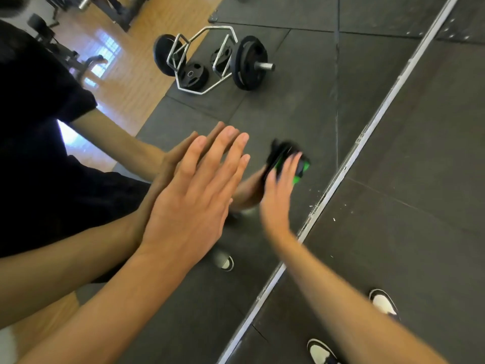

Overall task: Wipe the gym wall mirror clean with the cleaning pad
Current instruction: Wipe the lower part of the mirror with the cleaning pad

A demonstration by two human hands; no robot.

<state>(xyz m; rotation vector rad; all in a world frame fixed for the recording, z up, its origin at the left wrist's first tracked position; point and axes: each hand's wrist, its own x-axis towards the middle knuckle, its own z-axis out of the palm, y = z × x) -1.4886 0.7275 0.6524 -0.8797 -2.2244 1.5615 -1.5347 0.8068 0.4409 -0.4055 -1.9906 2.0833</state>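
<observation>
Your left hand [194, 190] is flat on the mirror [275, 101], fingers straight and together, palm against the glass, meeting its own reflection fingertip to fingertip. It's just bracing, holding nothing. Your right hand [278, 190] has the cleaning pad [294, 164] pressed against the glass low down, close to the metal bottom rail [341, 169]. That hand is blurred, so I can't tell exactly how the fingers sit, but they look wrapped over the back of the pad.

Handling-wise, the pad looks like a small, light thing: a green body with a dark fuzzy face, probably soft on the wiping side and a bit stiffer behind. I'd take it across the back, so the whole dark face stays flat on the glass rather than riding on one edge.

The glass is the fragile, slick part. Your braced palm will likely leave a print, so plan on wiping that patch too. Go easy near the rail, since the pad could catch on its chipped edge. The hex bar [204, 59] with plates shows in the reflection.
</observation>
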